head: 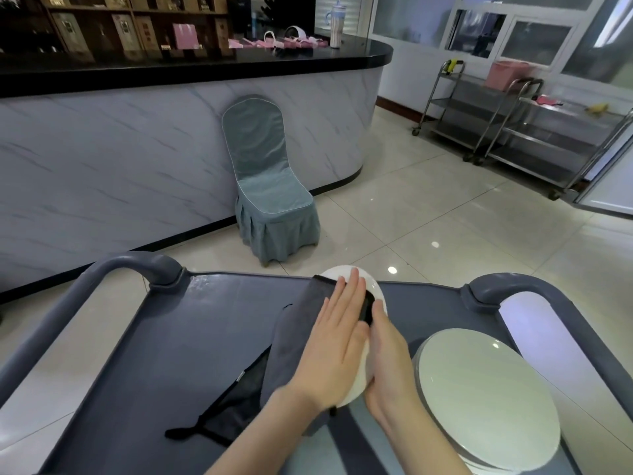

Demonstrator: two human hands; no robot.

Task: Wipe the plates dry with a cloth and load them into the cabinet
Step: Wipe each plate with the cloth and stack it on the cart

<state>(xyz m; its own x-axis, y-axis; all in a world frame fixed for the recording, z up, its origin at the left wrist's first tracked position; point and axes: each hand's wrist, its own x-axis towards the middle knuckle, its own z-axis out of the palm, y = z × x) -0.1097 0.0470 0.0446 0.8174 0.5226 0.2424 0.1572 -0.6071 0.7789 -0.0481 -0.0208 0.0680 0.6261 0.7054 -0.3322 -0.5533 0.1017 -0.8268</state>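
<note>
You're mid-wipe; your left hand [337, 341], fingers straight, presses the cloth [296, 341] on the plate [376, 291]; your right hand [387, 365] backs it, grip hidden; next, turn it.

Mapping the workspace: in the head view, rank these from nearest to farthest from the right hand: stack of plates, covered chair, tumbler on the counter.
From the right hand:
1. stack of plates, just to its right on the cart.
2. covered chair, ahead, against the counter.
3. tumbler, far back on the counter top.
</note>
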